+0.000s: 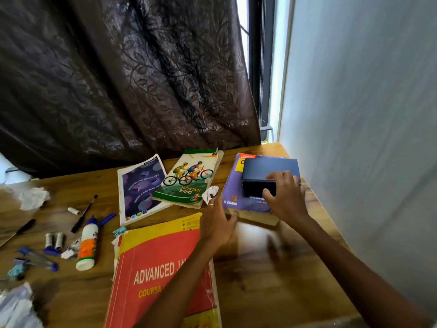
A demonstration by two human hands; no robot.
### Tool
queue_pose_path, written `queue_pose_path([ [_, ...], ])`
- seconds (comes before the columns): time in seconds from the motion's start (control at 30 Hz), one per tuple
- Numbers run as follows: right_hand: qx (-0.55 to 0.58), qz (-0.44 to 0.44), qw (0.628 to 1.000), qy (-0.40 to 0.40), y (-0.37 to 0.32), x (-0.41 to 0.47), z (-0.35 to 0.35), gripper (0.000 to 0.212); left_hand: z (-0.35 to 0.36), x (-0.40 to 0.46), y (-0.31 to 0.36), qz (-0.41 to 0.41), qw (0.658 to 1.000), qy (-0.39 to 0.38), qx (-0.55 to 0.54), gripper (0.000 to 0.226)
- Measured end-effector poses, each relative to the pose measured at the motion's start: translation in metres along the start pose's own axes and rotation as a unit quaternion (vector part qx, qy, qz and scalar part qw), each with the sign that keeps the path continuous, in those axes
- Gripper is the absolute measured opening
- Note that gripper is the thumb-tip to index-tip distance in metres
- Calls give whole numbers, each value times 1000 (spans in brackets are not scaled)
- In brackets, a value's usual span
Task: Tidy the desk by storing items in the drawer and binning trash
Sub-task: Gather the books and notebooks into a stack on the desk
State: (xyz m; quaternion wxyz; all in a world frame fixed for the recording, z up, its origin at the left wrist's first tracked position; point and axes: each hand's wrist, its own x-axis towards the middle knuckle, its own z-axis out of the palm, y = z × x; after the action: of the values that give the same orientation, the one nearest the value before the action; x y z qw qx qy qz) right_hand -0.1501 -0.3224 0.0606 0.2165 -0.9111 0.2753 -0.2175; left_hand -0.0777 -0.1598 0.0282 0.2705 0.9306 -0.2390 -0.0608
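A dark blue box lies on top of a thick purple book at the desk's right rear. My right hand rests on the box's near end, thumb against its front face and fingers over the top. My left hand holds the purple book's near left corner, its fingers curled at the edge. A crumpled white paper ball sits just beyond my left hand. A red and yellow book lies under my left forearm.
A mountain biking book and a purple-patterned notebook lie mid-desk. At the left lie a glue bottle, several pens, caps and crumpled tissue. A wall borders the desk's right side and a dark curtain hangs behind.
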Motion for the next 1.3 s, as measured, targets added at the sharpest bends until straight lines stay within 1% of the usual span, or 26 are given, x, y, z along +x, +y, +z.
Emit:
queue_pose_path([
  [0.13, -66, -40, 996, -45, 2, 33, -2, 50, 7, 29, 3, -71, 995, -50, -43, 69],
  [0.2, -112, -76, 987, -84, 4, 46, 3, 60, 11, 38, 4, -90, 994, -57, -24, 68],
  [0.27, -179, -122, 969, -123, 6, 57, 10, 71, 13, 45, 7, -103, 993, -55, -6, 67],
  [0.3, -213, -147, 956, -140, 7, 63, 13, 79, 14, 49, 7, -108, 993, -54, -7, 67],
  [0.4, -281, -191, 919, -198, 14, 81, 14, 120, 18, 54, 6, -117, 992, -50, -14, 70],
  [0.43, -287, -191, 914, -215, 17, 87, 15, 126, 19, 55, 6, -119, 992, -48, -16, 72],
  [0.53, -260, -186, 914, -249, 24, 99, 19, 126, 21, 57, 4, -129, 990, -49, -26, 79],
  [0.63, -250, -188, 918, -242, 25, 106, 25, 122, 20, 63, 4, -138, 989, -49, -25, 82],
  [0.7, -264, -185, 918, -230, 23, 108, 25, 115, 16, 67, 3, -150, 986, -63, -31, 82],
  [0.83, -282, -129, 926, -218, 15, 102, 26, 106, 12, 71, 0, -173, 978, -92, -65, 83],
  [1.03, -288, 10, 938, -195, 11, 57, 11, 103, 13, 67, -4, -192, 967, -105, -130, 83],
  [1.13, -226, 116, 948, -189, 28, 30, -3, 109, 16, 62, -2, -194, 964, -103, -147, 84],
  [1.2, -191, 181, 947, -186, 43, 14, -14, 116, 16, 60, 2, -202, 961, -92, -163, 84],
  [1.3, -199, 221, 937, -184, 53, -7, -27, 122, 13, 58, 8, -215, 947, -78, -224, 81],
])
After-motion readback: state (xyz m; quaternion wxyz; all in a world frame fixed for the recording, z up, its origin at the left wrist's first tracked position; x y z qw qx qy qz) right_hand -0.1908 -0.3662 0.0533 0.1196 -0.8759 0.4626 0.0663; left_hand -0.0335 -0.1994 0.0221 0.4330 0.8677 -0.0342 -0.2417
